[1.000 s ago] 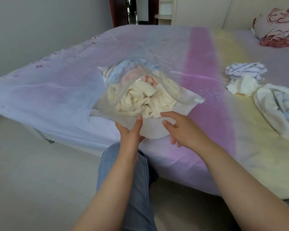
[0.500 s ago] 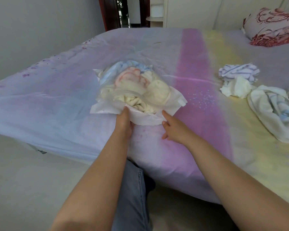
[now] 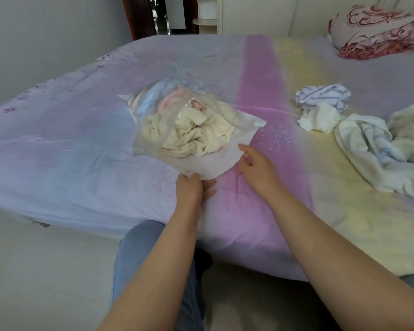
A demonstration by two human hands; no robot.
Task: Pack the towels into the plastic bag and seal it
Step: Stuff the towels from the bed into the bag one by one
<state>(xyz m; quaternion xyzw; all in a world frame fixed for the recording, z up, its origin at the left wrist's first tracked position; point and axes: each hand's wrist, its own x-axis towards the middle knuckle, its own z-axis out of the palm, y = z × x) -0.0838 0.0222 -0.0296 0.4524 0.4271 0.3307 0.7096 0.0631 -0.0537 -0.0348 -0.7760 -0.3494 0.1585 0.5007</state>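
Note:
A clear plastic bag point(image 3: 215, 161) lies on the bed, its mouth toward me. Inside it are bunched cream towels point(image 3: 196, 134), with pink and light blue ones behind. My left hand point(image 3: 189, 189) pinches the bag's near edge at its lower corner. To the right, my right hand point(image 3: 256, 166) hovers with fingers apart, its fingertips just at the bag's right edge, holding nothing. Loose towels point(image 3: 320, 108) remain on the bed to the right: a blue-striped one, a small white one and a larger white and blue heap point(image 3: 378, 149).
The bed point(image 3: 81, 149) has a pastel lilac, pink and yellow sheet, its near edge by my knee. A red-patterned pillow point(image 3: 378, 32) lies at the far right. A doorway point(image 3: 163, 15) stands behind the bed. The floor is at lower left.
The bag was lifted a second ago, then laid down on the bed. My left hand has slid to the bag's near edge, and my right hand has opened beside it.

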